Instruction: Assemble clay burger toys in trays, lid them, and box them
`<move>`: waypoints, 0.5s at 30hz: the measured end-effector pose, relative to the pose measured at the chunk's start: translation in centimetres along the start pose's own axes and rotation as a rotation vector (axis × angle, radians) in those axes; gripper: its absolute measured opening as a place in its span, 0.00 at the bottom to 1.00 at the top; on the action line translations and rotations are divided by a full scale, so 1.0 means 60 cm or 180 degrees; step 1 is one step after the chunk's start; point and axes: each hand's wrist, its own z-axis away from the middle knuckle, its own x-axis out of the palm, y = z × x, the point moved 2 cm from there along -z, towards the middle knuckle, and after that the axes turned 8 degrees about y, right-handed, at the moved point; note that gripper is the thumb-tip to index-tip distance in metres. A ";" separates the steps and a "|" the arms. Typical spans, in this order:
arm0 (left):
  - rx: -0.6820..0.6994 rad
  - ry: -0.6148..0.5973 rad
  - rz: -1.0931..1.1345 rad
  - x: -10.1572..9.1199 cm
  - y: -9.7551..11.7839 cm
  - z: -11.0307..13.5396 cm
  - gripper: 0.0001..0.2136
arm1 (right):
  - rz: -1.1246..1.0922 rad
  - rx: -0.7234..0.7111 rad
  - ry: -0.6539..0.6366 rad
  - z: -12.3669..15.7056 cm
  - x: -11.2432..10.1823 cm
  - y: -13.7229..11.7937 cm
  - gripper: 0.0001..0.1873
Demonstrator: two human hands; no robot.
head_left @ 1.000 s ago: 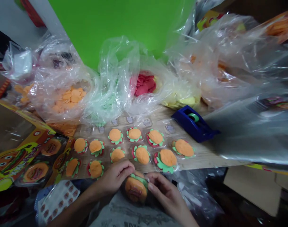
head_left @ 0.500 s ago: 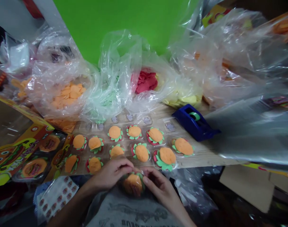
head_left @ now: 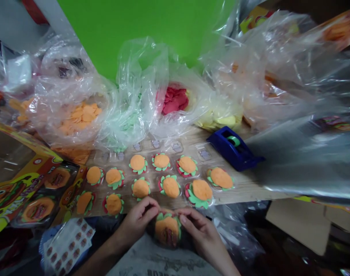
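A toy burger in a clear plastic pack (head_left: pixel 166 232) is held upright at the table's front edge, close to my body. My left hand (head_left: pixel 143 216) pinches at its upper left edge, thumb and forefinger together. From the other side my right hand (head_left: pixel 196 226) grips the upper right edge between thumb and fingers. Several burgers with orange tops, green frills and red layers sit in clear trays on the table, among them an orange-topped burger (head_left: pixel 169 186) just beyond my hands. The fingertips hide part of the pack's top edge.
A blue tape dispenser (head_left: pixel 235 149) stands at the right of the trays. Behind are plastic bags of orange pieces (head_left: pixel 82 115), red pieces (head_left: pixel 175 100) and yellow pieces (head_left: pixel 221 119). A printed box (head_left: pixel 22 191) lies left, above a sticker sheet (head_left: pixel 69 245).
My left hand has moved down and nearer to me, uncovering a burger in the tray behind it. The pack has shifted slightly right, its front turned more into view.
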 end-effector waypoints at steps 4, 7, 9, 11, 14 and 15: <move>0.0190 0.0223 0.0551 0.006 0.050 -0.014 0.27 | -0.1012 0.0137 0.0327 -0.012 0.015 -0.049 0.15; 0.0503 -0.0097 0.1309 0.014 0.093 -0.014 0.38 | -0.1242 -0.0345 0.0585 -0.017 0.029 -0.100 0.16; 0.0630 -0.0094 0.1553 0.016 0.119 -0.013 0.38 | -0.1117 -0.0720 0.0603 -0.016 0.036 -0.125 0.16; 0.0630 0.0086 0.1628 0.014 0.140 -0.013 0.35 | -0.0909 -0.0983 0.0496 -0.014 0.038 -0.140 0.15; 0.0544 0.0126 0.1776 0.009 0.166 -0.015 0.32 | -0.0484 -0.1240 0.0342 -0.013 0.025 -0.152 0.15; 0.0488 0.0078 0.1930 0.006 0.173 -0.017 0.29 | -0.0324 -0.1315 0.0343 -0.015 0.017 -0.155 0.16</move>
